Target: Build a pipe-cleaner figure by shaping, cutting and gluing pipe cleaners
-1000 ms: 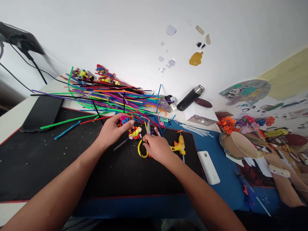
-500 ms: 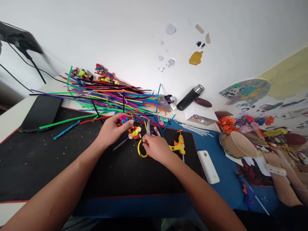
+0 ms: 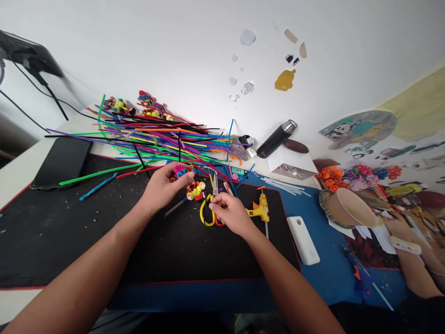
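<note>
My left hand (image 3: 167, 185) is closed on a small multicoloured pipe-cleaner figure (image 3: 195, 190), pinched between thumb and fingers, with pink and blue loops on top and yellow, red and white parts below. Just right of it, my right hand (image 3: 229, 211) has its thumb and fingertips drawn together over the scissors (image 3: 207, 218). Whatever those fingertips hold, if anything, is too small to make out. The scissors have yellow and red handles and lie on the black mat (image 3: 167, 255), blades pointing to the wall. Below the figure lies a thin pointed tool (image 3: 174, 208).
A heap of coloured pipe cleaners (image 3: 167, 139) lies along the wall, with finished figures (image 3: 120, 105) behind. A yellow glue gun (image 3: 260, 208) and white power bank (image 3: 303, 241) are at right, a phone (image 3: 59, 162) at left. Another person's arm (image 3: 406, 250) is at far right.
My right hand has shifted slightly right off the scissors' handles, which show more fully, and its fingers have turned upward. My left hand keeps the figure in nearly the same place.
</note>
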Available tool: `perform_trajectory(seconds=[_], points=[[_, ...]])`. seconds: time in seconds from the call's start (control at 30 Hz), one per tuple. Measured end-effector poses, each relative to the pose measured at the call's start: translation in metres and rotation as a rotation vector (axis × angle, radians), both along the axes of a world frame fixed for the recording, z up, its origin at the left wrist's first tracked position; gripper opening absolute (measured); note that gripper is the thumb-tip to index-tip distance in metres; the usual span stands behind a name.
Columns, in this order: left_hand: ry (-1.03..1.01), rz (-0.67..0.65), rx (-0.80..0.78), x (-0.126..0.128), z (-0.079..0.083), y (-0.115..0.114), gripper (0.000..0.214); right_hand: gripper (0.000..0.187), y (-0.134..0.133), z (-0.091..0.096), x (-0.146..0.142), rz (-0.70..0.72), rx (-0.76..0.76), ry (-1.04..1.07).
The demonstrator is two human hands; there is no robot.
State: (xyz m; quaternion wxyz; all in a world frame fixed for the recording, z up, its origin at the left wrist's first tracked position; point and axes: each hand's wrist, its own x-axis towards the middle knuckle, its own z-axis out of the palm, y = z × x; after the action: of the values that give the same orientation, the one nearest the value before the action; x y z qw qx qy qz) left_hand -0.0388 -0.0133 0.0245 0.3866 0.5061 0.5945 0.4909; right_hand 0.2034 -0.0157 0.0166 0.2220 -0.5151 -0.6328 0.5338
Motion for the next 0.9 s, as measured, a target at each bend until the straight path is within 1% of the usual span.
perform_trajectory(seconds=[0.13,0.27,0.4,0.5,0.67,0.8,0.9], points=[[-0.002,0.005,-0.006,0.000,0.000,0.000,0.062,0.021,-0.005,-0.003,-0.006,-0.104,-0.142,0.200],[-0.004,0.001,-0.023,0.001,0.002,0.001,0.064,0.022,-0.010,-0.006,-0.009,-0.153,-0.203,0.329],[-0.018,-0.001,-0.049,0.002,0.006,0.001,0.067,0.023,-0.012,-0.011,-0.008,-0.146,-0.197,0.340],[-0.040,-0.027,-0.055,0.002,0.004,0.001,0.066,0.027,-0.012,-0.012,-0.007,-0.137,-0.184,0.335],[-0.202,-0.089,-0.090,-0.001,-0.005,0.002,0.060,0.031,-0.012,-0.005,-0.010,-0.128,-0.187,0.365],[-0.347,-0.177,-0.173,-0.001,-0.007,0.003,0.057,0.034,-0.012,0.001,-0.013,-0.169,-0.210,0.397],[-0.391,-0.227,-0.204,0.000,-0.007,0.002,0.055,0.035,-0.011,0.002,-0.015,-0.191,-0.211,0.420]])
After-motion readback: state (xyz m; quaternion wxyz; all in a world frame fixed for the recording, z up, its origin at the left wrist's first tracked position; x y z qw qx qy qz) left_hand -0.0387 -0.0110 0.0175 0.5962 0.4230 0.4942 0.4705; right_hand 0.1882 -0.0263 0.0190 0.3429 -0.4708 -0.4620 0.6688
